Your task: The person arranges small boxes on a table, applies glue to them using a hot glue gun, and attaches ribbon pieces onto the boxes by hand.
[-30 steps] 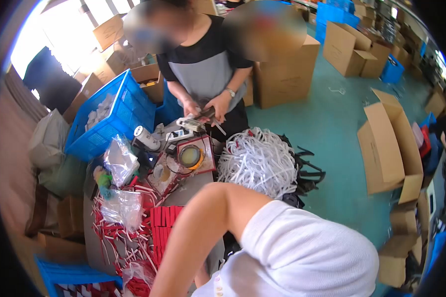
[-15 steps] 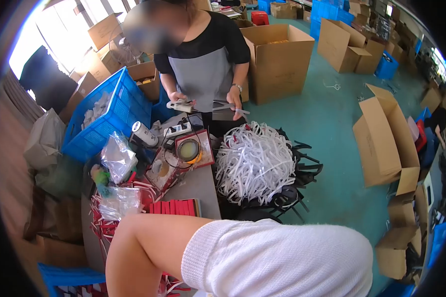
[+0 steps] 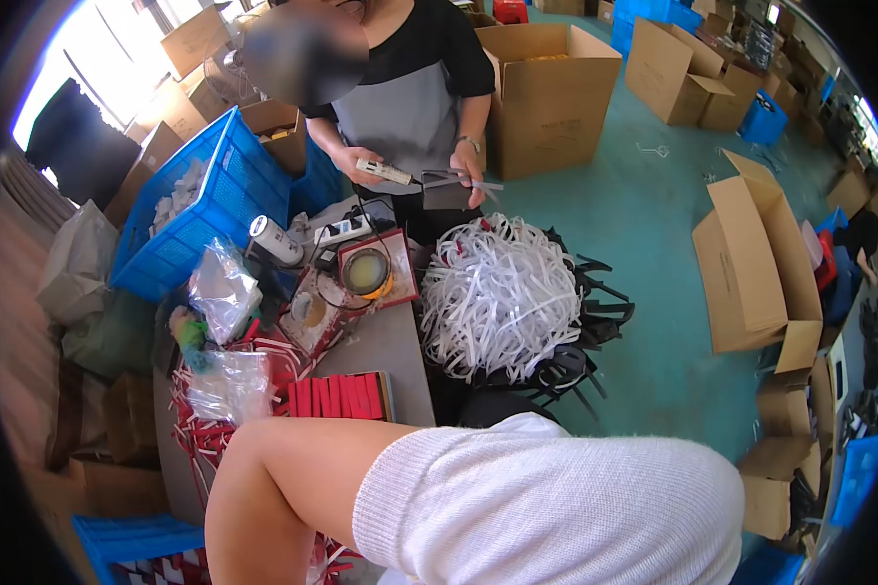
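Neither of my hands shows; only a bent bare arm and its white sleeve [image 3: 546, 497] cross the bottom of the view, hiding part of the table. Just beyond the elbow lies a row of red strips [image 3: 337, 397]. Red and white ribbons [image 3: 200, 434] spread to the left, beside clear plastic bags [image 3: 226, 385]. Farther up the table are a round pot [image 3: 366, 271] on a red-edged board, a white power strip [image 3: 342, 230] and a white canister [image 3: 275, 240]. Across the table a co-worker holds a cream-coloured corded tool [image 3: 384, 172] in one hand and grey strips [image 3: 458, 182] in the other.
A large heap of white strips [image 3: 502, 297] stands right of the table, with black straps [image 3: 566, 370] beside it. A blue crate [image 3: 203, 210] is at the back left. Open cardboard boxes [image 3: 751, 263] stand on the green floor.
The arm has swung left and lower, uncovering more of the red strips. The co-worker's hands have moved apart, with the tool in one and the strips in the other. The view has shifted slightly.
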Demonstrator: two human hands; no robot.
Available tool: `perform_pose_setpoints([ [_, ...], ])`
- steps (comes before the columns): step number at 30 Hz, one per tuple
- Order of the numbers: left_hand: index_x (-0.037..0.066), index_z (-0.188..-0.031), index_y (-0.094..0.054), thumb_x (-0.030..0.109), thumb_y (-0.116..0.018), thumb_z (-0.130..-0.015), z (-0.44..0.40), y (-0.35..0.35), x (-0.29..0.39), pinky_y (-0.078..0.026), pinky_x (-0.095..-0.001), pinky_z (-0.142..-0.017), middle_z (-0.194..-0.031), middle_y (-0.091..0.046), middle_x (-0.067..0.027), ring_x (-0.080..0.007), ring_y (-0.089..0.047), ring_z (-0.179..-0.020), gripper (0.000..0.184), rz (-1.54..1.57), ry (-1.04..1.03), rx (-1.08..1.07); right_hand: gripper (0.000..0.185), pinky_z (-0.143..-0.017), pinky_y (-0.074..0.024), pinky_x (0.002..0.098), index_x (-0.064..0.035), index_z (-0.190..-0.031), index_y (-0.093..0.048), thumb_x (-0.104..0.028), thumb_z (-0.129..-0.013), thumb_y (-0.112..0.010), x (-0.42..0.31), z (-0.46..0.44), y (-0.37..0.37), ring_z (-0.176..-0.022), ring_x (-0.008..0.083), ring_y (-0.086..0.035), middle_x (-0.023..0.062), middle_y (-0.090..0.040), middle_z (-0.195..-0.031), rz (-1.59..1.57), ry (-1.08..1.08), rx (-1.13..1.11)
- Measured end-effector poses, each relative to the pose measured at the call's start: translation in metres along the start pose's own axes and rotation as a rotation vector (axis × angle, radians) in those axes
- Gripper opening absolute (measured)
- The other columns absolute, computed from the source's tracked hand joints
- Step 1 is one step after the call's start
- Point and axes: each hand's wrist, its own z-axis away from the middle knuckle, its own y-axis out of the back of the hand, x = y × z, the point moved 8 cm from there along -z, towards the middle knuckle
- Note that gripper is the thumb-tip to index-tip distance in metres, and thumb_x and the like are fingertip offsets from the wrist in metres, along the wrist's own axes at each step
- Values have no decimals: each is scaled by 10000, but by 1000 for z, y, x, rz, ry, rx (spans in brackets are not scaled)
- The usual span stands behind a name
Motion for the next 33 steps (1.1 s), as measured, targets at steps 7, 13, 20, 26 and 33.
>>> perform_pose_setpoints([
  [7, -26, -838, -627, 93, -660, -828, -11, -16, 38, -375, -243, -456, -571, -533, 4, -78, -467, -497, 124, -14, -67, -4, 209, -601, -484, 308, -38, -811, -708, -234, -739, -700, -11, 9, 16, -677, 227, -625, 123, -675, -762, 131, 15, 59],
  [13, -27, -837, -626, 91, -660, -827, -9, -28, 62, -385, -246, -467, -577, -539, 2, -81, -476, -509, 124, -11, -103, 9, 207, -605, -486, 312, -45, -807, -709, -232, -721, -705, -11, 14, 23, -678, 235, -626, 123, -674, -764, 216, 12, 105],
  [20, -29, -836, -626, 89, -660, -826, -13, -41, 85, -396, -249, -479, -584, -546, 0, -85, -486, -522, 124, 3, -149, 25, 206, -608, -488, 318, -53, -804, -709, -230, -699, -710, -18, 27, 36, -679, 244, -628, 124, -672, -766, 319, 3, 147],
  [26, -31, -836, -625, 88, -660, -825, 6, -22, 74, -405, -253, -490, -590, -552, -2, -87, -494, -534, 124, 59, -115, 165, 206, -612, -490, 322, -60, -800, -710, -228, -681, -714, -5, 35, 18, -680, 252, -629, 125, -670, -768, 274, -35, 120],
  [33, -12, -870, -656, 134, -639, -859, 55, 65, -42, -407, -209, -575, -693, -603, 14, -47, -512, -631, 147, 114, 269, 325, 188, -706, -505, 243, -22, -973, -665, -54, -790, -694, 68, 181, 160, -809, 120, -620, 62, -659, -908, 737, -620, 519],
])
